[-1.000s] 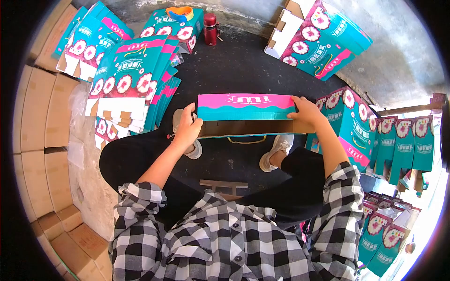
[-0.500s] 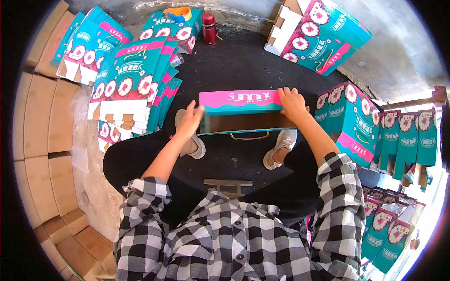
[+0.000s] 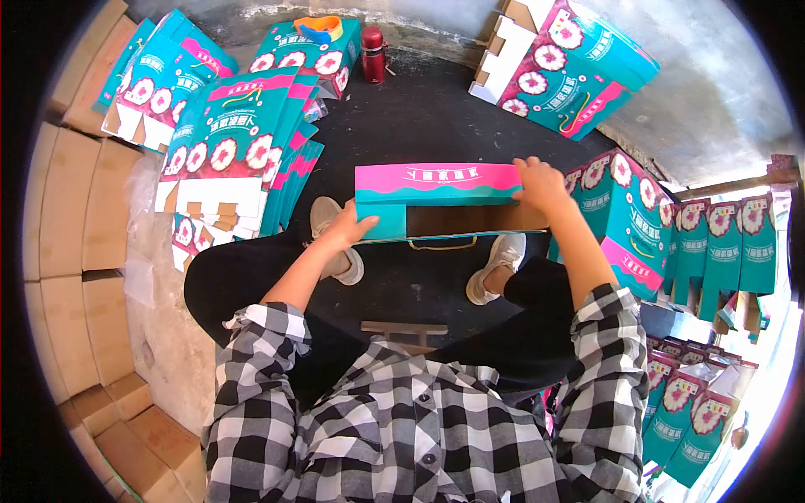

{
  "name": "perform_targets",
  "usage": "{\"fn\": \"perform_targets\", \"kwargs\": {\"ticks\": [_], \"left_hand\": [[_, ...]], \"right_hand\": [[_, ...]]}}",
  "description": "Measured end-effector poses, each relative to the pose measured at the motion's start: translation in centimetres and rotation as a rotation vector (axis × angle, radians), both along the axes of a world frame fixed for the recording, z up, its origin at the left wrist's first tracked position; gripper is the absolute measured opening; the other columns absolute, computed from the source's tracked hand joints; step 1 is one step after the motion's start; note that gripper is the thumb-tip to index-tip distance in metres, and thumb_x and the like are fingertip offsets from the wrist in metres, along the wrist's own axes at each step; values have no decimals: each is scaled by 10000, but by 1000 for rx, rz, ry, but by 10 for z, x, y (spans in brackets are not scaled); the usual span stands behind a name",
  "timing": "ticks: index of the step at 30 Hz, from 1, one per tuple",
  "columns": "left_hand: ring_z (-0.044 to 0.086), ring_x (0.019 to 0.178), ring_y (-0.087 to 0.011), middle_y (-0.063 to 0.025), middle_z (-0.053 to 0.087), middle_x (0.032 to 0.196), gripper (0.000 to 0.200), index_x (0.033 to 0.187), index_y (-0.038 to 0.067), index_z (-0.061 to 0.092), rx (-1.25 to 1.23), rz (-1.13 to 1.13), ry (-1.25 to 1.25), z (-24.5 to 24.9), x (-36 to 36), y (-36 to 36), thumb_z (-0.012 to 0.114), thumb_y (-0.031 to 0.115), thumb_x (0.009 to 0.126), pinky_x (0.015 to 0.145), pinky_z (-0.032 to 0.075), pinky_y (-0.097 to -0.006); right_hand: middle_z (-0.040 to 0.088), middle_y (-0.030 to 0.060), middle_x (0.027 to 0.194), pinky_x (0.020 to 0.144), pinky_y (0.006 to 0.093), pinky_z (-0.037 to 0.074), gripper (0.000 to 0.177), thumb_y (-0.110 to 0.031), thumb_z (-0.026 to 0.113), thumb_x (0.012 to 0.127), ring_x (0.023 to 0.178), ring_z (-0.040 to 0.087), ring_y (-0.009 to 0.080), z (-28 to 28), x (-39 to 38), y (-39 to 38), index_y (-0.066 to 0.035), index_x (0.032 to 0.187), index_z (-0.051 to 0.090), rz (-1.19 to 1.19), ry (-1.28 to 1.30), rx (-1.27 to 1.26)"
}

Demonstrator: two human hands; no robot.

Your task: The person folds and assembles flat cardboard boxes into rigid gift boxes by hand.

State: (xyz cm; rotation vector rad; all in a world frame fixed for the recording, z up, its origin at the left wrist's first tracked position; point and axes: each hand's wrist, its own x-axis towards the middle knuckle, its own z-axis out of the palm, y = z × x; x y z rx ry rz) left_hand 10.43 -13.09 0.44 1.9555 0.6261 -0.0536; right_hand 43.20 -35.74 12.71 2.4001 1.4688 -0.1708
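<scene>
Between my hands is a teal and pink cardboard carton (image 3: pixel 453 178), its long opening facing me and brown cardboard showing inside. A small teal end flap (image 3: pixel 384 223) lies across the left part of that opening. My left hand (image 3: pixel 345 226) grips the carton's left end, thumb on the flap and the other fingers mostly hidden behind. At the right end, my right hand (image 3: pixel 541 186) is closed over the upper corner, fingertips on the pink panel. A yellow cord handle (image 3: pixel 442 245) hangs from the carton's near edge.
Flat teal cartons (image 3: pixel 226 142) are stacked at the left, beside brown boxes (image 3: pixel 71 210). More cartons lean at the upper right (image 3: pixel 579 67) and stand at the right (image 3: pixel 625 218). A red flask (image 3: pixel 373 55) and a carton with an orange-and-blue ring (image 3: pixel 319 30) stand at the back.
The left end flap now lies folded across the opening. My left hand has moved down onto it. My right hand has shifted right along with the carton's right end.
</scene>
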Motion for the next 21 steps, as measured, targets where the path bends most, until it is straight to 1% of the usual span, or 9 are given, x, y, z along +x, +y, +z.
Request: {"fn": "perform_targets", "kwargs": {"ticks": [3,4,7,9,11,14,17,20,21], "left_hand": [[515,1143,-340,-248,490,1238,637,1315,-35,368,-32,32,16,-2,-1,0,632,314,852,956,415,-396],[518,1139,-332,-244,496,1234,637,1312,-40,367,-45,39,12,-7,-1,1,632,313,853,954,416,-393],[526,1127,-312,-233,509,1224,636,1308,-46,367,-41,63,39,-6,-1,0,635,307,852,948,420,-384],[529,1119,-301,-227,513,1223,632,1304,-46,370,-41,74,44,6,0,-4,639,305,851,945,421,-379],[531,1112,-293,-222,513,1224,627,1299,-45,376,-56,77,21,19,1,-8,643,304,851,945,421,-375],[535,1100,-286,-215,523,1207,620,1288,-46,389,-101,44,-6,11,0,-2,647,309,849,944,422,-370],[537,1092,-277,-211,545,1177,593,1268,-53,409,-68,53,-38,4,-1,-1,635,312,859,942,422,-367],[553,1057,-252,-186,576,1138,550,1258,-40,431,-126,34,-18,8,-1,-1,617,309,875,921,437,-361],[558,1041,-244,-176,583,1127,540,1257,-32,437,-192,68,60,10,-2,-1,610,315,881,906,446,-363]], "right_hand": [[620,167,1076,762,418,521,542,-502,616,785,934,636,287,31,27,-17,-24,1039,582,-284,280,-49],[616,134,1090,754,375,508,533,-516,583,835,923,622,231,41,33,-18,-49,1090,594,-537,628,-130],[598,139,1117,794,368,490,584,-567,555,841,966,595,209,27,18,-42,-48,1101,619,-633,1203,122],[573,158,1125,862,377,461,489,-480,523,895,1066,539,253,-15,12,-50,-60,1125,622,-167,1016,25],[618,179,1090,833,408,477,547,-503,524,873,1037,573,318,-11,2,-48,5,1045,629,32,861,91],[626,183,1069,820,419,484,536,-489,591,819,971,603,361,-12,7,-43,-20,1079,606,-80,810,43],[631,195,1052,820,408,489,577,-510,633,780,915,629,362,-15,1,-37,-80,1158,560,-262,373,-50],[640,184,1016,705,391,537,675,-540,654,759,870,651,317,-35,5,-42,-83,1231,499,-418,363,-84],[638,166,956,655,373,542,648,-531,646,777,799,650,283,-35,4,-42,-58,1197,508,-487,599,-74]]}}
